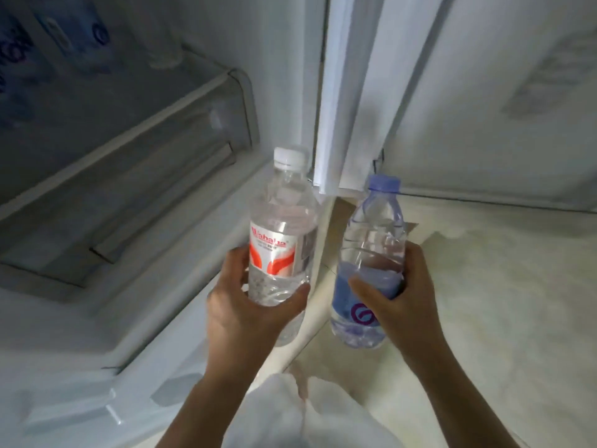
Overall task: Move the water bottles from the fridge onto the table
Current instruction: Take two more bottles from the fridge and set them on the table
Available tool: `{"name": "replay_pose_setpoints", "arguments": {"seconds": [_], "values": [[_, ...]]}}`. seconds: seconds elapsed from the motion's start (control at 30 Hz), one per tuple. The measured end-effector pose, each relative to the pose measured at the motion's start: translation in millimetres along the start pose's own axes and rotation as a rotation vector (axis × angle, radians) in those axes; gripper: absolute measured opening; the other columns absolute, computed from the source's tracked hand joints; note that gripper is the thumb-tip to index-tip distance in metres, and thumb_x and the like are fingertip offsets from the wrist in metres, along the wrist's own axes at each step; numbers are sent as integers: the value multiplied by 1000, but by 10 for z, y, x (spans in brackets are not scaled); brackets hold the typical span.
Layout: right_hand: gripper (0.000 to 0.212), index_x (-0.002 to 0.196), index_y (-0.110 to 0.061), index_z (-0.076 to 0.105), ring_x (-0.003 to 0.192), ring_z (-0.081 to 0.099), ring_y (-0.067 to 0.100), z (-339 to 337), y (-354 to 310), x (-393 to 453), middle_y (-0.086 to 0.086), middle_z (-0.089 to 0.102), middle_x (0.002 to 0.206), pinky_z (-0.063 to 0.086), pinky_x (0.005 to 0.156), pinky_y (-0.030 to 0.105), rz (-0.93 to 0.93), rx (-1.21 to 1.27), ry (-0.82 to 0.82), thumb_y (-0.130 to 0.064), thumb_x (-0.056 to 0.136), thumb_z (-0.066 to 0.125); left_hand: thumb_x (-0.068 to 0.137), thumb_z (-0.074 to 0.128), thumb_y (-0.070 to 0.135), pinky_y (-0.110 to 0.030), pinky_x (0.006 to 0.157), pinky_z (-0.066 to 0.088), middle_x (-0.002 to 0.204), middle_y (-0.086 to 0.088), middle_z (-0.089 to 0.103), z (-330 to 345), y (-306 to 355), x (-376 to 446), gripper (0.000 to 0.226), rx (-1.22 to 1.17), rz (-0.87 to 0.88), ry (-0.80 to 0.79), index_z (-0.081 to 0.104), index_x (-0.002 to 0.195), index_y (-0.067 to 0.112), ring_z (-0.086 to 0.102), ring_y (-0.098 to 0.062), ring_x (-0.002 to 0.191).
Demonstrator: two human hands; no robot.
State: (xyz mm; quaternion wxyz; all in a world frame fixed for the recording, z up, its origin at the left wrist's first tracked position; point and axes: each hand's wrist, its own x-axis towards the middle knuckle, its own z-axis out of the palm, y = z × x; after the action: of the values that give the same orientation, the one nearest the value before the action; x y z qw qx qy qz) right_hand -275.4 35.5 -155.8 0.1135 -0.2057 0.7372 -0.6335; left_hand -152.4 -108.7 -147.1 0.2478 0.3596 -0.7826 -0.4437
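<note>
two water bottles (pixel 282 234), two hands (pixel 248 305), one fridge (pixel 129 156)

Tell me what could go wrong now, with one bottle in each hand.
Both hands are full: the left hand grips the white-capped bottle, the right hand the blue-capped bottle, so the open fridge may stay open. Chilled bottles could be slippery and drop on the floor.

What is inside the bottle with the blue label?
The blue-label bottle in the right hand holds clear water, only partly filling it; the neck looks empty. The label and fingers cover the middle part.
</note>
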Motion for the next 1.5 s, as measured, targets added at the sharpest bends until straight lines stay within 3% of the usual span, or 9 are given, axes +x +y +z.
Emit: {"name": "replay_pose_setpoints", "arguments": {"seconds": [0.1,0.27,0.5,0.7,0.83,0.97,1.03,1.17,1.5], "values": [[66,107,-22,50,86,66,4,-302,111,-253,-5,64,99,51,65,11,53,-13,68,-46,51,76,52,90,38,-3,68,40,94,30,56,223,75,-208,74,15,-9,-80,47,112,36,55,13,82],[77,113,-27,46,94,65,8,-965,256,-762,-6,61,107,55,70,16,150,-57,144,-45,48,82,47,69,61,-7,70,40,99,21,57,690,310,-726,74,-7,-6,-204,46,113,35,55,8,83],[75,111,-28,47,95,67,14,-2127,484,-1654,-9,63,104,58,74,24,279,-54,298,-49,47,78,47,71,60,6,60,39,83,45,57,1516,638,-1783,60,-69,-10,-414,46,99,46,54,27,82],[79,113,-31,45,96,67,12,-2966,645,-2214,-12,63,104,59,77,27,366,-80,500,-37,50,92,50,78,54,-8,67,52,97,24,66,2260,925,-2433,67,-56,37,-637,57,110,31,65,9,86],[82,119,-24,44,100,66,17,-3411,793,-2404,-7,62,111,59,83,34,428,-76,634,-48,51,82,58,90,31,-24,76,58,106,13,68,2740,1146,-2658,68,5,87,-746,58,117,22,68,-4,92],[76,116,-25,41,93,63,7,-3859,969,-2349,-22,55,104,54,77,12,479,-100,753,-48,50,72,55,86,43,-17,74,54,104,21,65,3268,1403,-2711,72,28,130,-826,54,117,29,65,2,91],[75,115,-25,40,90,61,3,-4065,1059,-2240,-24,54,101,51,74,5,487,-108,789,-49,51,71,54,84,47,-23,77,57,106,16,66,3527,1523,-2652,74,49,160,-850,54,118,28,66,-1,91],[72,114,-25,39,86,60,2,-4499,1214,-1887,-26,50,100,45,70,-1,483,-142,850,-46,53,70,55,83,48,-42,83,60,112,6,69,4095,1815,-2418,77,57,228,-867,56,122,21,68,-15,95],[70,113,-22,39,90,54,-23,-5714,1377,-745,-26,50,100,43,67,-3,431,-166,915,-44,55,71,56,86,42,-37,83,59,106,4,70,5525,2730,-1807,71,15,218,-933,58,117,19,69,-14,92]]}}
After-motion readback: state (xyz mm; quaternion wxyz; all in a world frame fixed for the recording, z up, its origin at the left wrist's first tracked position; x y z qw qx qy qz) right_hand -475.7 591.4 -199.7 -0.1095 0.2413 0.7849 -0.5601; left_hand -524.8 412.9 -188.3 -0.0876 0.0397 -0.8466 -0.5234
